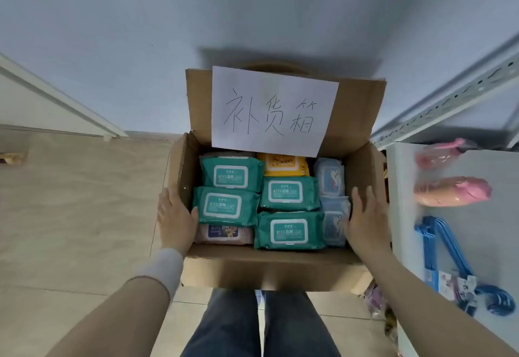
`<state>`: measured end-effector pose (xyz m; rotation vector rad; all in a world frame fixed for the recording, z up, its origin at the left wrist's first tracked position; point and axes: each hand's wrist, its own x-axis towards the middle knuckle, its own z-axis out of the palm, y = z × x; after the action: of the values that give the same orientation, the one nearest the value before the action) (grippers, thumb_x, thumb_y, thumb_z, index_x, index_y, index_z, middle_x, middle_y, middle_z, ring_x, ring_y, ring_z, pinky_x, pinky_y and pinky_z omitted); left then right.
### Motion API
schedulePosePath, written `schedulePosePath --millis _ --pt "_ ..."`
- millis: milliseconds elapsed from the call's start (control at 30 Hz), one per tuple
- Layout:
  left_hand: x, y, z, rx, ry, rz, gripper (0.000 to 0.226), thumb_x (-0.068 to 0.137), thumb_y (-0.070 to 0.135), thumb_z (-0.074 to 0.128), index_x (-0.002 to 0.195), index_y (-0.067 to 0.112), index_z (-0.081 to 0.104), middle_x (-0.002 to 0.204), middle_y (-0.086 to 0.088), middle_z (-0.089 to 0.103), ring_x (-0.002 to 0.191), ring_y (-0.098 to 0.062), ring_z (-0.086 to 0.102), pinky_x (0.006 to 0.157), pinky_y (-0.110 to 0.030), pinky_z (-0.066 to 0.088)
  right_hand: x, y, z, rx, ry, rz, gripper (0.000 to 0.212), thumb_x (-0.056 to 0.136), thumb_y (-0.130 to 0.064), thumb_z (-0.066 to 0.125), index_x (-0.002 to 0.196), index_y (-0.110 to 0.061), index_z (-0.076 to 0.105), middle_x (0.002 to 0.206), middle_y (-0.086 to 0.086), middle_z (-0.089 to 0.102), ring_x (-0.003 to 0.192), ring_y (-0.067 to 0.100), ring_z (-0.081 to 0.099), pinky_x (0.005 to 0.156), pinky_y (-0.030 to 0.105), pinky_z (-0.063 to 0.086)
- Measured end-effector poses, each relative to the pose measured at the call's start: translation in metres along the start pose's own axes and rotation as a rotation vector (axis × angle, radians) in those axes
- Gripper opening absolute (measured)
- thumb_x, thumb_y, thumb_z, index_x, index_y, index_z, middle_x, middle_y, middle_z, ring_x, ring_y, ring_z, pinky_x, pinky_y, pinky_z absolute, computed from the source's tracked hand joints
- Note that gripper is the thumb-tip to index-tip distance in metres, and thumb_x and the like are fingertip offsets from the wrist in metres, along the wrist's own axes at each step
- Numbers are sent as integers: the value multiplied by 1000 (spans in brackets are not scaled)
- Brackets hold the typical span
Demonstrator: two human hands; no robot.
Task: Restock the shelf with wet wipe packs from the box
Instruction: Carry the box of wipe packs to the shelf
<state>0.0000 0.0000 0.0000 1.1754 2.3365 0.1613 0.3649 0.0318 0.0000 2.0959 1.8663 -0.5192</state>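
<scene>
While the wet wipe packs (289, 193) lay flat in the open cardboard box (275, 272), four green ones filled its middle, with a yellow pack (285, 164) at the back, two blue packs (330, 177) along the right wall and a pinkish pack (224, 233) in the front left corner. A paper sign (273, 109) with handwritten characters covered the raised back flap. The left hand (175, 216) and right hand (365, 219) stood apart, each clamped on a side wall, thumb inside. The box was held before the person's jeans (233, 325), above the tiled floor (70, 202). Just to its right stood the white shelf (407, 188), bearing pink packets (452, 191) and blue hangers (443, 247).
</scene>
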Motion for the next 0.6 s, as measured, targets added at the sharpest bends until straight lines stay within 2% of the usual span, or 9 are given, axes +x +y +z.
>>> schedulePosePath --millis 100,167,267,333,433,500,600 --pt "28 -4 -4 -132 45 -180 76 88 18 59 147 5 13 148 -22 28 137 -36 25 111 -47 23 24 16 -2 223 39 257 78 87 -29 59 146 -7 13 152 22 19 139 38 22 107 50 31" --pt "50 -11 -1 -184 -55 -237 67 89 18 58 144 2 24 143 -22 40 132 -36 37 107 -41 29 41 25 1 405 -24 354 73 89 -28 59 146 -8 17 147 22 30 133 40 33 104 51 35" --pt "72 -15 5 -125 -197 -206 46 90 21 57 131 4 45 128 -19 57 117 -36 52 91 -36 39 58 26 5 579 -87 424 68 92 -32 54 148 -14 19 146 16 37 130 38 40 104 50 36" --pt "85 -17 9 -89 -213 -185 37 90 23 57 122 4 52 120 -20 61 110 -37 55 82 -34 39 67 31 6 591 -108 477 55 94 -36 50 140 -9 36 136 18 50 121 39 48 98 44 40" --pt "97 -15 13 -28 -211 -165 29 91 23 55 111 2 58 111 -23 64 104 -38 57 74 -32 36 81 39 7 529 -155 508 46 95 -38 46 120 -1 56 112 21 63 95 36 58 81 37 43" --pt "100 -15 16 27 -200 -152 28 92 20 53 109 0 59 110 -26 64 105 -41 56 76 -35 38 89 45 9 460 -193 463 46 95 -39 44 106 2 62 100 22 66 77 29 54 73 34 41" --pt "99 -15 19 95 -171 -127 28 93 18 50 106 -5 60 106 -30 63 102 -45 56 78 -39 40 95 50 12 396 -194 428 39 96 -32 44 96 3 61 94 22 66 72 25 51 70 32 40"
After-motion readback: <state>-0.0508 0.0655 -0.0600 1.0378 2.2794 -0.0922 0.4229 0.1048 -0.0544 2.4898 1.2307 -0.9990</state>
